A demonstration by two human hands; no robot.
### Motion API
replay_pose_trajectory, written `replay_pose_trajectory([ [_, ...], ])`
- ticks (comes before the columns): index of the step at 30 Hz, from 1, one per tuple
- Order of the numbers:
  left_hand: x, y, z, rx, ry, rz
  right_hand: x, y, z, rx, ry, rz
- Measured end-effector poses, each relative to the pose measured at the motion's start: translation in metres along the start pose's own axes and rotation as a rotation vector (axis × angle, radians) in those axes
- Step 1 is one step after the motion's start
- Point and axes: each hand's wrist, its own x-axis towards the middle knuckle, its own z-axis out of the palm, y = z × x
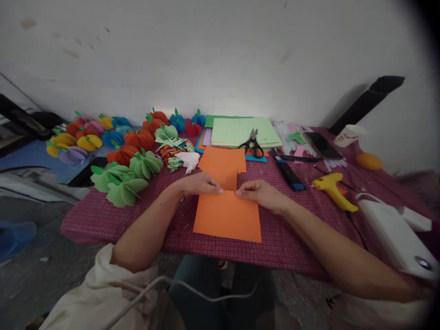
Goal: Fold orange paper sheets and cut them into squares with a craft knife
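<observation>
An orange sheet of paper (227, 217) lies near the table's front edge. At its far edge my left hand (202, 184) pinches it left of the middle, thumb against the fingers. My right hand (257, 192) pinches the same edge a little to the right, its fingers curled. Whether that edge is folded I cannot tell. Just beyond my hands are more orange paper pieces (222, 160), partly hidden by my left hand. Black-handled scissors (253, 144) rest behind them on a stack of pale green paper (245, 130).
Several paper pumpkins (139, 139) crowd the left side, beside a heap of paper scraps (175, 151). To the right lie a utility knife (288, 172), a yellow glue gun (334, 190), a phone (323, 144), a paper cup (349, 135), an orange fruit (369, 161) and a white device (395, 233).
</observation>
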Motion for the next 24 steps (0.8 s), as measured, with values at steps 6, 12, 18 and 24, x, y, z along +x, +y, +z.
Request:
replay_pose_trajectory([
  [6,0.002,-0.001,0.002,0.011,-0.004,0.039,0.011,-0.020,0.002,-0.456,-0.118,-0.170],
  [12,0.001,0.000,-0.002,-0.087,-0.013,0.010,0.024,-0.025,0.002,-0.463,-0.160,-0.143],
  [18,-0.007,-0.006,-0.013,-0.239,0.035,-0.093,0.006,-0.008,-0.038,-0.207,-0.145,0.104],
  [24,-0.010,-0.008,-0.018,-0.288,0.049,-0.111,-0.014,-0.012,-0.062,-0.203,0.083,0.078],
])
